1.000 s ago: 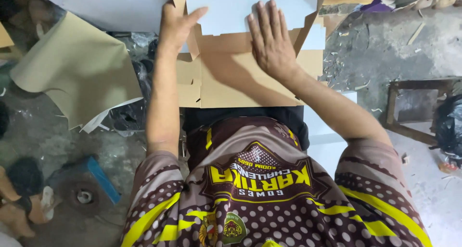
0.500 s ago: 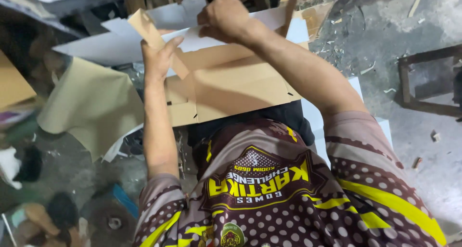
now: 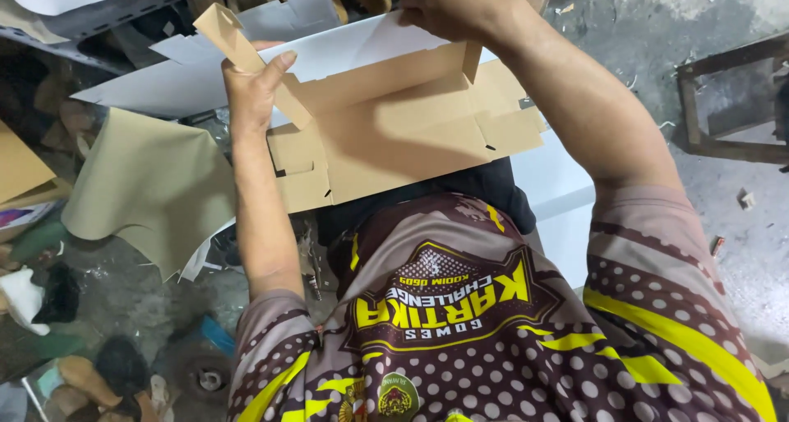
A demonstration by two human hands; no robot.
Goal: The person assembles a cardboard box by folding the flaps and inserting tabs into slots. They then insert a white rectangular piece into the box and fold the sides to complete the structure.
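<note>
A flat die-cut cardboard box blank (image 3: 403, 138), brown inside and white outside, lies across my lap. My left hand (image 3: 255, 89) grips its left side flap (image 3: 246, 56) and holds it folded upright. My right hand (image 3: 448, 7) pinches the far wall of the blank near its right corner and lifts it, so the back panel stands up. The near panel and its small tabs stay flat.
A loose tan sheet (image 3: 156, 188) lies on the floor at my left. White cardboard blanks (image 3: 140, 85) are stacked behind the box. A wooden frame (image 3: 731, 101) stands at the right. Scraps and litter cover the grey concrete floor.
Both hands went from pressing flat on the blank to gripping its flaps. The left flap and back wall have been raised upright. The camera view shifted to the right.
</note>
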